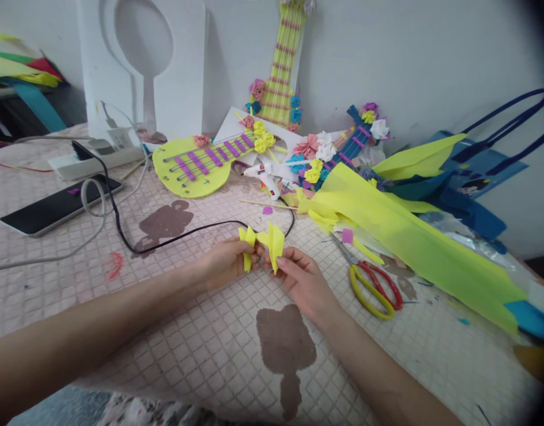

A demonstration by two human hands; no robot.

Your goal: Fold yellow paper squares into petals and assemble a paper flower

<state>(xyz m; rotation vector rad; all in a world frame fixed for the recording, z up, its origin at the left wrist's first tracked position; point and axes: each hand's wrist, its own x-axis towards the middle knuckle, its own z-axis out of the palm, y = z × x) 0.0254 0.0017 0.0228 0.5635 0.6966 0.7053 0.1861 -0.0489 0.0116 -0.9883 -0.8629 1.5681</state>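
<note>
Between my two hands is a strip of yellow crepe paper [275, 241], folded and twisted, held just above the quilted tablecloth. My left hand [234, 260] pinches its left end, where a short folded piece sticks up and hangs down. The right end is between the thumb and fingers of my right hand [301, 275], with a wider flap standing up. To the right of my right hand lie scissors [373, 287] with one yellow and one red handle. A white glue gun [265, 177] rests beyond my hands, its black cord [187, 228] running left across the cloth.
A yellow paper guitar [192, 168] with purple strips lies at the back, near paper flowers [316, 154]. Long yellow crepe sheets [396, 236] cover the right side. At left are a black phone-like slab [61, 204] and a power strip [96, 160]. A blue bag [480, 171] stands far right.
</note>
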